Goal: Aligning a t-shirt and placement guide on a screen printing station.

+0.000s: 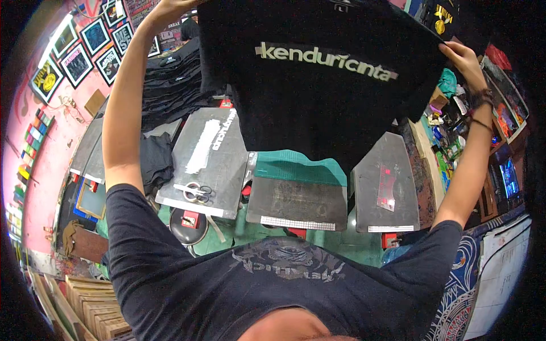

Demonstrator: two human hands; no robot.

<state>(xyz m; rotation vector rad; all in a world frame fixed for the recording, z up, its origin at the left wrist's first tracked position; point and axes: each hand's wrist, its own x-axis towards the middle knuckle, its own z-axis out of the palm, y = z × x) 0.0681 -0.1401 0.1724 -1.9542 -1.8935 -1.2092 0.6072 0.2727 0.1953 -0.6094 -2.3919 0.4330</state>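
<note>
A black T-shirt (318,108) with pale lettering across its chest hangs spread out in front of me, held up by both hands. My left hand (177,8) grips its left shoulder at the top edge of the view, where part of the fingers is cut off. At the other shoulder my right hand (462,57) pinches the cloth between thumb and fingers. Below the shirt are flat dark printing boards; the middle board (296,199) has a teal strip along its far part. On the left board (199,162) lies a pair of scissors (196,192) beside white print marks.
A tall stack of black shirts (170,85) stands beyond the left board, with a crumpled dark cloth (156,159) nearer. The right board (389,182) bears a clear template (387,190) with pink marks. A cluttered shelf (449,136) runs along the right. Wooden frames (94,307) stand at lower left.
</note>
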